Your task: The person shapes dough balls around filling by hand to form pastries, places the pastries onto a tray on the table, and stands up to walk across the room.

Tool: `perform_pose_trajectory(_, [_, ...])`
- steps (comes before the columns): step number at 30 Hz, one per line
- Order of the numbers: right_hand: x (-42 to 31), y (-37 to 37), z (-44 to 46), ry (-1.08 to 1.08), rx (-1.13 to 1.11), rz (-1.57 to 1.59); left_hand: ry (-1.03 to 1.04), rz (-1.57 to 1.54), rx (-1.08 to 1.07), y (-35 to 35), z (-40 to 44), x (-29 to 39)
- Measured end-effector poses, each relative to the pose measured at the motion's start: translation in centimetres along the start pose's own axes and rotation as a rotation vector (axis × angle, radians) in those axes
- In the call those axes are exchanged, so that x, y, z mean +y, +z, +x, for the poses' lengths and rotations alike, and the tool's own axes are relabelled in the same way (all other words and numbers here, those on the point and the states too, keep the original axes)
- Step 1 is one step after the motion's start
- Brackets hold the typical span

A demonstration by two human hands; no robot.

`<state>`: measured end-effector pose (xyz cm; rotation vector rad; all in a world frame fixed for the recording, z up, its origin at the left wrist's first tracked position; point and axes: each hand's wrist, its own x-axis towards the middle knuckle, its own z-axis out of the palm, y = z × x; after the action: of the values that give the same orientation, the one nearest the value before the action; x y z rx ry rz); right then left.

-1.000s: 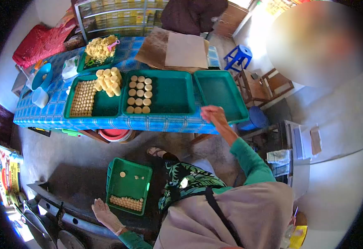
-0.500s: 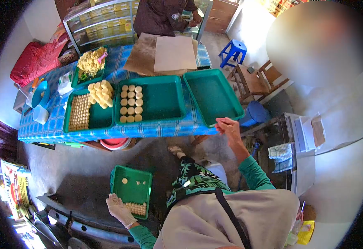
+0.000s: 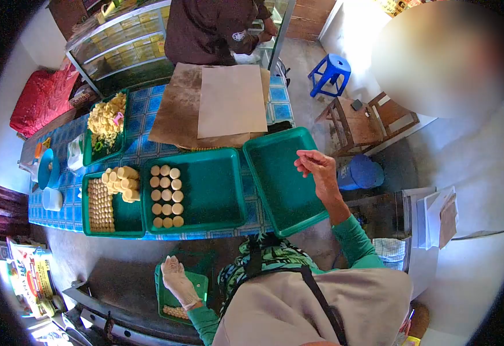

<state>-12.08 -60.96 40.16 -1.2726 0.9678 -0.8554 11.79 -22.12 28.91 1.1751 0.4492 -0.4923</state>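
My left hand, in a pale glove, is over the left side of a small green tray low beside me. Its fingers point away from me and look stretched out. Small round dough balls lie at that tray's near end. My bare right hand is above the right-hand green tray, which bears nothing and lies tilted at the table's corner. The fingers are loosely bent, with nothing visible in them. Left of it, a green tray holds columns of flat round dough pieces.
Another tray carries small balls and a pile of larger dough pieces. Behind it stands a tray of crumbly yellow mixture. Brown cardboard with a pale sheet lies farther back. A person stands across the table.
The view has shifted closer to the table. My right hand has left the right tray's near corner and is over the tray. My left hand has moved from the small tray's edge to over it.
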Motion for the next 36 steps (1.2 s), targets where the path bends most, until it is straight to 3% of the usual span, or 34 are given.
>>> perform_pose_trajectory(7, [0.5,-0.4,0.0,0.023,0.070,0.010,0.025,0.118,0.174,2.8,2.3,1.6])
perform_pose_trajectory(10, [0.7,-1.1,-2.0,0.023,0.149,0.019,0.231,0.090,0.203,3.9,2.4,4.3])
perform_pose_trajectory(15, [1.0,-0.9,-7.2,0.028,0.332,-0.006,0.387,0.160,0.148,6.0,5.3,8.3])
perform_pose_trajectory(18, [1.3,0.1,-10.7,0.046,0.411,-0.012,0.481,0.242,-0.060,7.9,5.8,9.7])
perform_pose_trajectory(25, [2.6,1.6,-15.4,0.082,0.535,-0.036,0.319,0.274,-0.234,9.4,7.2,8.9])
perform_pose_trajectory(36, [3.0,-1.1,-17.1,0.079,0.599,-0.002,0.312,0.311,-0.432,13.6,4.9,6.2])
